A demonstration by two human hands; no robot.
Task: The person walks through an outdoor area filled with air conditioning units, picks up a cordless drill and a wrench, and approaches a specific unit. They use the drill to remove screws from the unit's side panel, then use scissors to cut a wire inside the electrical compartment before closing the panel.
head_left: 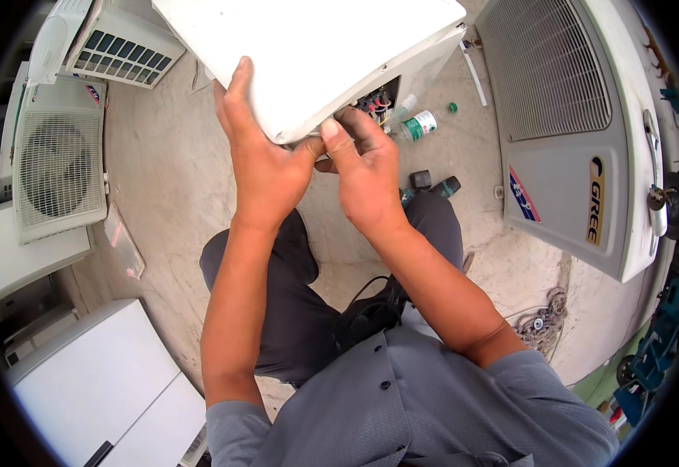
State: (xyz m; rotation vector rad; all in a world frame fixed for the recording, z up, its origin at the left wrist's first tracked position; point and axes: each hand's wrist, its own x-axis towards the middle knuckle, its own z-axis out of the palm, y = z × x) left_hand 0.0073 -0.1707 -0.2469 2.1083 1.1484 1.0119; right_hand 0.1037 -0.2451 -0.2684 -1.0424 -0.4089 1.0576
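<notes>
In front of me stands a white air conditioner outdoor unit (308,54), its top panel facing up. My left hand (265,171) grips its near corner, one finger stretched up along the panel and the thumb by the corner's edge. Close beside that thumb, my right hand (367,167) is closed at the side of the casing, thumb pressed toward curled fingers. Whatever lies in its fingertips is too hidden to make out. Just above the right fingers, a side opening (376,100) exposes terminals and coloured wires.
A clear plastic bottle (419,125), its green cap (452,107) and a dark cordless tool (441,189) lie on the floor. A large grey-white outdoor unit (550,175) stands to the right. Another fan unit (59,167) and a white cabinet (114,373) are at the left.
</notes>
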